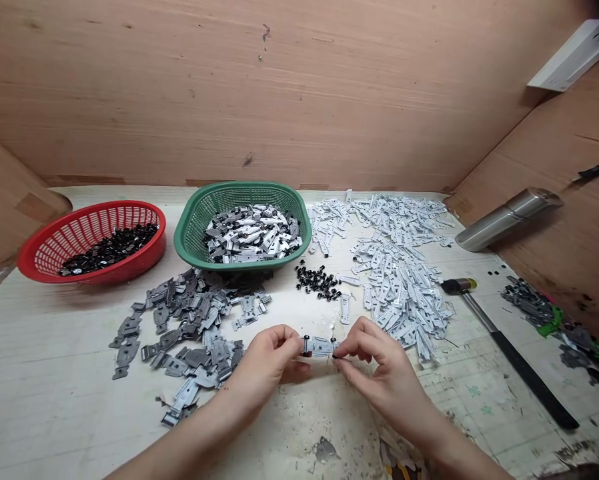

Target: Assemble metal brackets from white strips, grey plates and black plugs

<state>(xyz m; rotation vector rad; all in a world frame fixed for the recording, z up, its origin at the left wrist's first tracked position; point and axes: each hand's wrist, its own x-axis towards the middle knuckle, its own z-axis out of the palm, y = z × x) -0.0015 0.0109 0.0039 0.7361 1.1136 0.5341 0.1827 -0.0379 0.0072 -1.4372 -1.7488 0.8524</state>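
A small grey metal bracket (320, 346) with a black piece at each end is held between both hands just above the white tabletop. My left hand (265, 363) pinches its left end, fingers closed. My right hand (374, 363) pinches the right end, fingers closed too. Just behind the hands lies a little pile of black plastic pieces (318, 279). A spread of dark grey metal plates (189, 320) lies to the left of my left hand, and a heap of light grey metal strips (399, 280) to the right.
A green basket (194, 220) holds assembled grey-and-black parts; a red basket (44, 250) at the left holds black pieces. A hammer (504, 347), a steel flask (509, 217) and scrap parts (554, 320) lie at the right. Wooden walls enclose the bench.
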